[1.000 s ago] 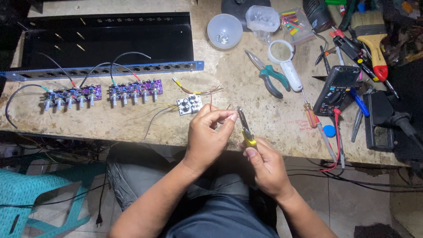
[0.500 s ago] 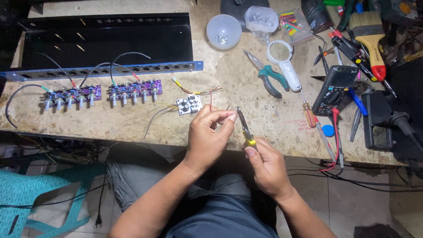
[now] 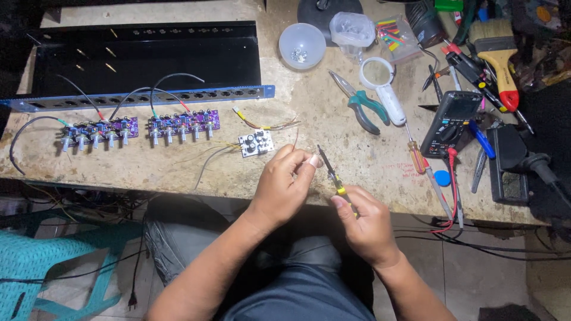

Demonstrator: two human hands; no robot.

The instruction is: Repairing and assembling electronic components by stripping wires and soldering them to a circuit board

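My right hand (image 3: 364,224) grips a small pair of cutters with yellow and black handles (image 3: 333,176), jaws pointing up toward my left fingertips. My left hand (image 3: 284,185) pinches a thin wire (image 3: 295,138) that runs up from its fingers, right beside the cutter's jaws. Both hands hover over the front edge of the worn wooden workbench (image 3: 321,119). Just left of my left hand lies a small white circuit board (image 3: 256,143) with thin wires trailing from it.
Two purple boards with rows of knobs (image 3: 98,131) (image 3: 183,123) lie by a long black rack panel (image 3: 148,59). Green-handled pliers (image 3: 360,104), a magnifier (image 3: 383,86), a multimeter (image 3: 450,123), screwdrivers, a brush and a plastic bowl (image 3: 302,44) crowd the right side. A teal stool (image 3: 41,267) stands lower left.
Both hands stay nearly in place; my left fingers have shifted slightly on the wire near the cutter jaws.
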